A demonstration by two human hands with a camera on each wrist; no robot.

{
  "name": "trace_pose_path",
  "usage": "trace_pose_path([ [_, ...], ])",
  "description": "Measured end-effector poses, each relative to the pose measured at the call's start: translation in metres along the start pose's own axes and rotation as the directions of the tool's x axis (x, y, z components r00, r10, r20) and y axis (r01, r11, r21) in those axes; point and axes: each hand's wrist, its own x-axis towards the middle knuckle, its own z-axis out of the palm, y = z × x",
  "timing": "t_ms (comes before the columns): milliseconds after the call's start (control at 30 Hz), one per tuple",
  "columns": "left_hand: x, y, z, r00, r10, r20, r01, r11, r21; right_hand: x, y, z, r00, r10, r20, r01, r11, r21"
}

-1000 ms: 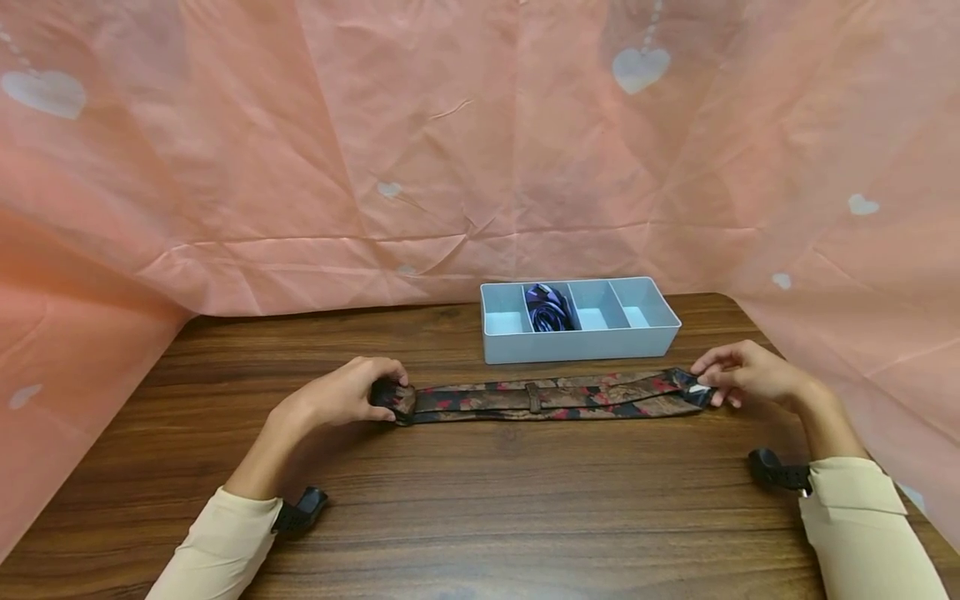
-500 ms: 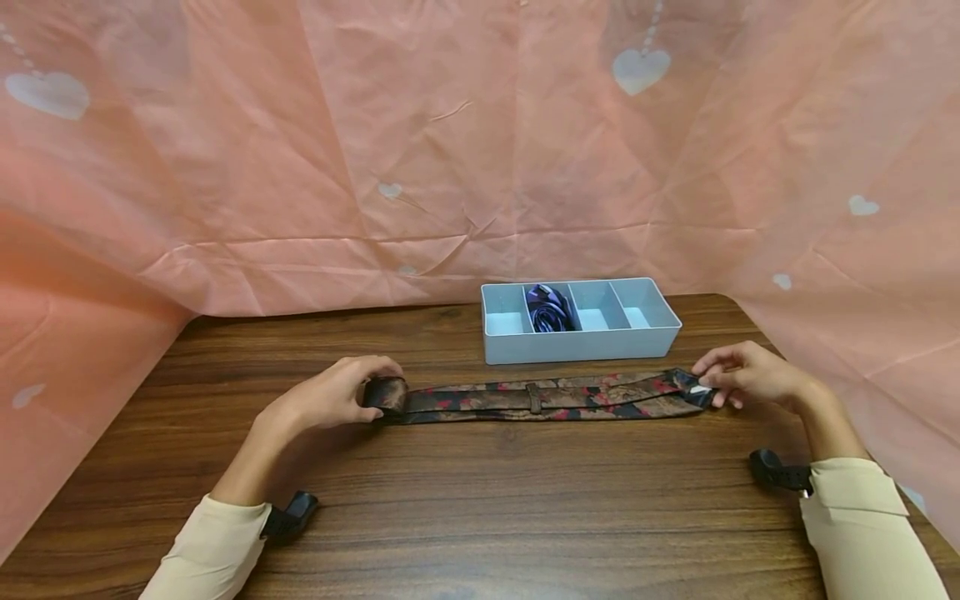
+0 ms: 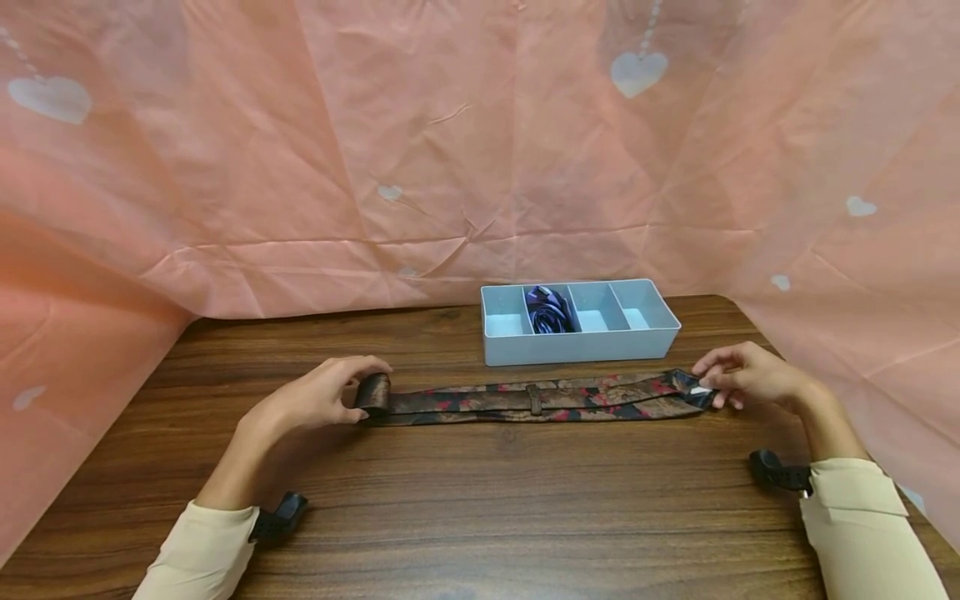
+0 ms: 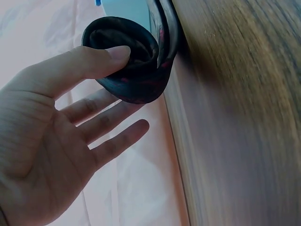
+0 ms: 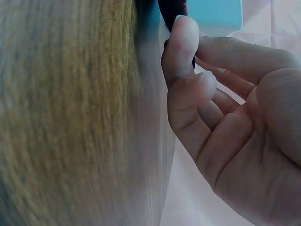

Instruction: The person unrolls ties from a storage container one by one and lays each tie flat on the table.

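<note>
A brown and black necktie with red patches lies flat across the table, its back loop facing up. Its left end is coiled into a loose roll. My left hand pinches that roll; in the left wrist view the thumb lies on the side of the coil, with fingers behind it and the others spread. My right hand pinches the tie's dark right end, where a white label shows. In the right wrist view the bent fingers and thumb hide most of that end.
A light blue tray with several compartments stands behind the tie, right of the middle. One compartment holds a rolled blue and purple necktie. A peach curtain with hearts hangs behind and beside the wooden table.
My left hand has moved left with the roll, and the flat stretch of tie has grown longer on that side. The right hand and the tie's right end have stayed in place.
</note>
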Motion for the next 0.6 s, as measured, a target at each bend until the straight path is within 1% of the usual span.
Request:
trace_pose_path([
  [200,-0.0029,-0.0001,-0.0018,1.000,-0.016,-0.003,0.016,1.000,-0.020,-0.0007,0.0005,0.0003,1.000,-0.004,0.005,0.004,1.000,-0.012],
  [367,-0.0041,0.0000,-0.0037,1.000,-0.025,-0.006,0.025,1.000,-0.004,-0.0010,-0.0014,0.0013,1.000,0.019,0.003,-0.019,1.000,-0.001],
  [467,-0.0048,-0.0006,-0.0043,0.999,-0.034,0.004,0.034,0.999,0.003,-0.0011,-0.0024,0.0018,0.999,0.032,0.002,-0.032,0.999,0.004],
  [600,-0.0054,-0.0013,-0.0046,0.999,-0.032,0.020,0.032,0.999,0.027,-0.0012,-0.0029,0.0019,1.000,0.030,0.000,-0.030,1.000,0.001],
])
